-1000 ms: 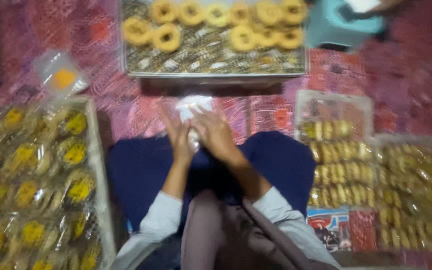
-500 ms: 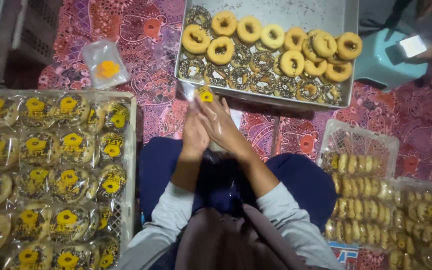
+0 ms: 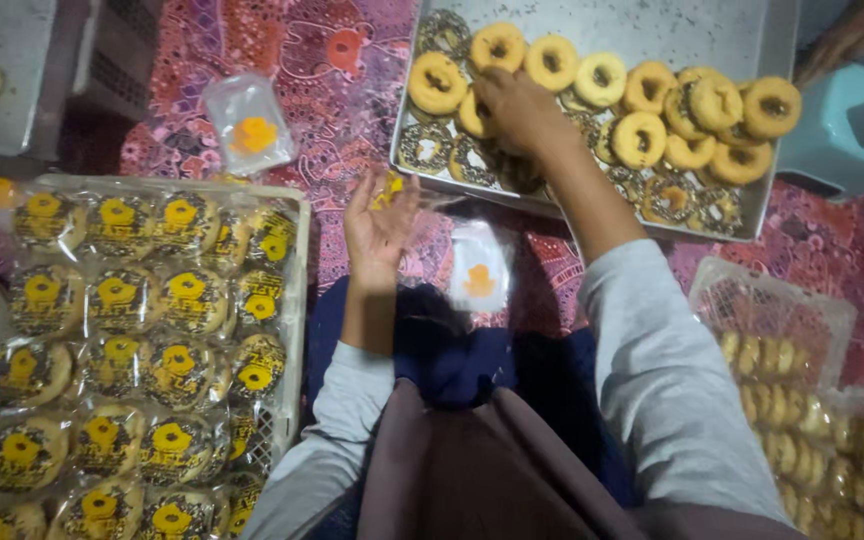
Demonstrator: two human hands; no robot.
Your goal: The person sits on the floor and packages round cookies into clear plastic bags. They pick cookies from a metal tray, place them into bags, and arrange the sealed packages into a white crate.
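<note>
My right hand reaches into the metal tray of ring doughnuts and closes its fingers on a doughnut near the tray's left front. My left hand is raised palm up in front of the tray, holding a clear plastic bag with a yellow mark. Another empty clear bag with an orange mark lies on the patterned cloth between my arms.
A white crate at the left holds several bagged doughnuts. A loose empty bag lies beyond it. More packed doughnuts sit in a crate at the right. A teal stool stands at the upper right.
My hands were together in front of me working a bag. The right hand has since reached forward into the tray; the left stays back with the bag.
</note>
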